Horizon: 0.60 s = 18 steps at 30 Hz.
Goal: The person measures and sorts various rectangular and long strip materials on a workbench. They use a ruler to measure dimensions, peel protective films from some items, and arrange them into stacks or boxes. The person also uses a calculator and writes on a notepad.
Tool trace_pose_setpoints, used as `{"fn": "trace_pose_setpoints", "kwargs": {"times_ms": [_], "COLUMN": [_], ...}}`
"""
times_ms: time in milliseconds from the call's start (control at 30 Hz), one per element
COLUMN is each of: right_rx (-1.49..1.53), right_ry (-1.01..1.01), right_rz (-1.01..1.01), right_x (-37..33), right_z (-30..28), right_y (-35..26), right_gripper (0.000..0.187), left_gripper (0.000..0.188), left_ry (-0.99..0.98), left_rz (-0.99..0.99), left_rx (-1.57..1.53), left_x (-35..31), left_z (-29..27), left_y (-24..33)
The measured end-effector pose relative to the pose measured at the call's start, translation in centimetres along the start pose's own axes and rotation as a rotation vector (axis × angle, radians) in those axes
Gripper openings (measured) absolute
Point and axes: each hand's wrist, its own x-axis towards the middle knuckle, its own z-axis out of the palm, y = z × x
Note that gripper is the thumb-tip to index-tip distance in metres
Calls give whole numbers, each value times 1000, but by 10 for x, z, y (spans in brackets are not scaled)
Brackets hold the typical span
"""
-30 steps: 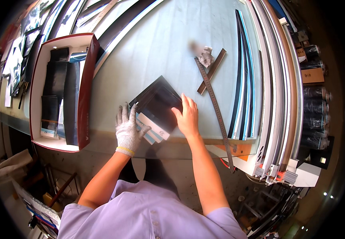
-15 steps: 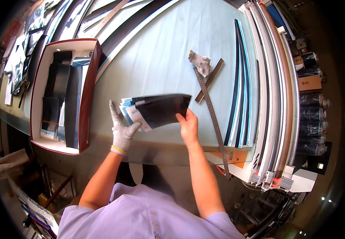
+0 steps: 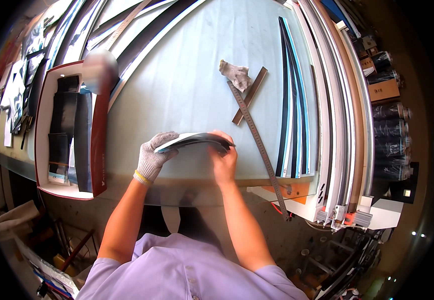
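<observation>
Between my hands, above the near part of the table, is a stack of thin dark film sheets (image 3: pixel 194 138), seen nearly edge-on and bowed upward in the middle. My left hand (image 3: pixel 154 154), in a grey knit glove with a yellow cuff, is closed on the stack's left end, thumb below and fingers above. My bare right hand (image 3: pixel 224 159) grips the right end; its fingers pass behind the sheets and its thumb is blurred. A crumpled grey glove (image 3: pixel 235 75) lies farther off on the table, beside a crossed metal ruler (image 3: pixel 255 134) and brown strip (image 3: pixel 251 94).
At my left stands an open red-walled box (image 3: pixel 99 150) holding dark film pieces. Long black, white and blue strips (image 3: pixel 293 110) lie at the right, next to a long rail assembly (image 3: pixel 344 115). The ruler's near end sticks out past the table edge. More strips cover the far left.
My left hand, open beside the sheets before, has closed on their left end. The fanned stack is now gathered, bent into an arch and turned edge-on. The whole view has shifted slightly.
</observation>
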Motion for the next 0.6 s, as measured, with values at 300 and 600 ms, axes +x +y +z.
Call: {"fn": "trace_pose_setpoints", "kwargs": {"times_ms": [300, 600], "right_rx": [172, 215], "right_ry": [168, 72], "right_rz": [-8, 27], "right_x": [11, 18], "right_z": [7, 5], "right_y": [-22, -22], "right_gripper": [26, 26], "left_gripper": [32, 30], "left_ry": [28, 53], "left_rz": [-34, -26], "left_rx": [-128, -5], "left_x": [11, 14], "left_z": [11, 15], "left_y": [-4, -17]}}
